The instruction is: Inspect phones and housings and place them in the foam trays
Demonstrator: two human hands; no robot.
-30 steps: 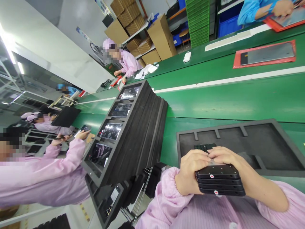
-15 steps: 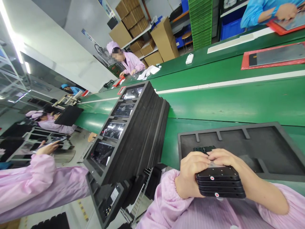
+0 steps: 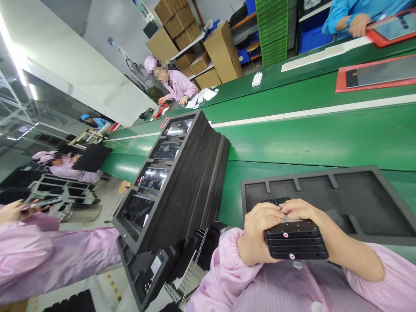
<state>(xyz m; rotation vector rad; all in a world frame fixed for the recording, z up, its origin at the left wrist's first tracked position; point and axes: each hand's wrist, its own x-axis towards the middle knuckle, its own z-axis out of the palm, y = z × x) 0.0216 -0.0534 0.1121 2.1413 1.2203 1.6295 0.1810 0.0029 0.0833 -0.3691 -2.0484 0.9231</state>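
A stack of several black smartphones (image 3: 297, 248) is gripped in front of my chest. My left hand (image 3: 258, 232) wraps the stack's left side and my right hand (image 3: 313, 221) wraps its right side. The fingertips of both hands meet on the top phone. Small round red-and-white stickers show on two end faces, and a camera block shows past my fingers at the far end. Just beyond the hands a black foam tray (image 3: 364, 190) with dividers lies on the green bench, partly hidden by my hands and arms.
To the left stands a tall stack of black foam trays (image 3: 198, 186), its top one holding screens (image 3: 139, 210). A co-worker's pink sleeve (image 3: 65, 251) reaches in at far left, near a handheld device (image 3: 48, 202). Opposite, a panel lies on a red mat (image 3: 341, 82).
My hands and the phone stack stay nearly still, slightly higher in view. The co-worker's hand and device at left have moved further left. The blue-sleeved person's hand has shifted left to the red mat's edge.
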